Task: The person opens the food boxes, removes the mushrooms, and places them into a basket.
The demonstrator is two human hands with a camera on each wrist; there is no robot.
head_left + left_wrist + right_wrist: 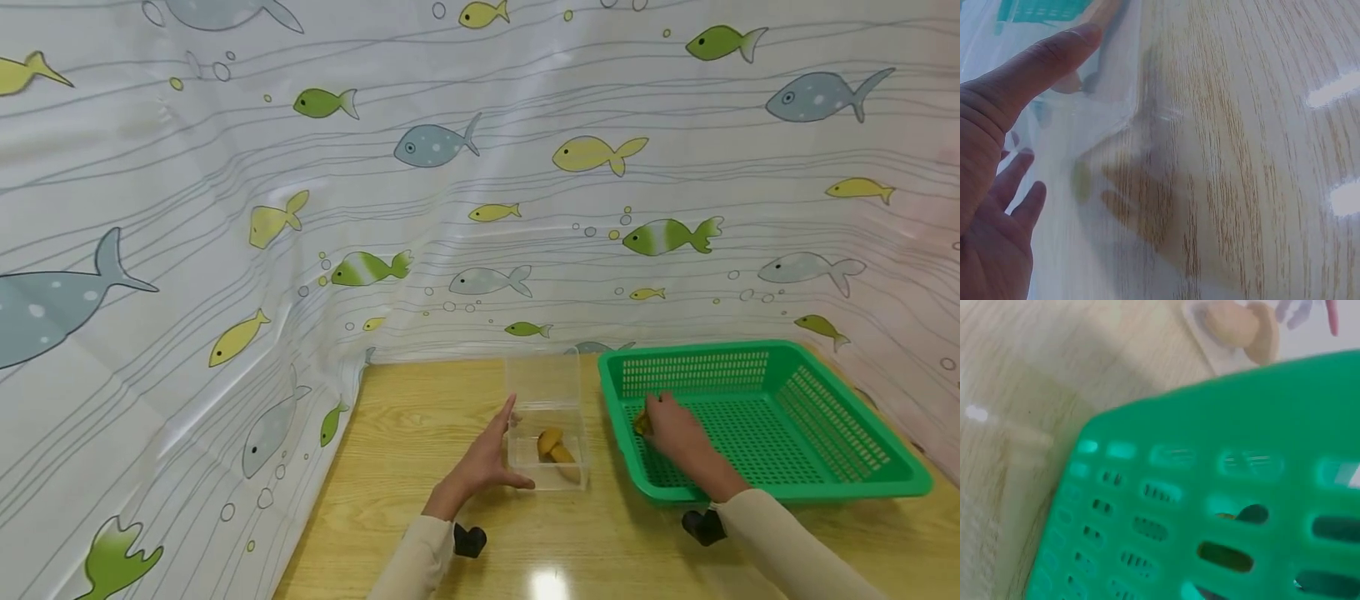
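Note:
A clear plastic box (517,475) with its lid (543,379) raised stands on the table, and rounded yellow-brown pieces (557,450), mushroom-like in shape, lie inside. My left hand (483,462) is spread at the box's left side, thumb near the front and fingers toward the back; whether it touches the box I cannot tell. Inside the green basket (750,492), near its left wall, my right hand (678,433) pinches a small yellow-brown piece (642,422). In the right wrist view the basket wall (1166,425) hides most of that hand.
A wooden table (420,400) carries the box and, to its right, the basket. Behind and to the left hangs a white sheet (420,225) printed with fish. Dark wrist cameras (470,542) sit below both hands.

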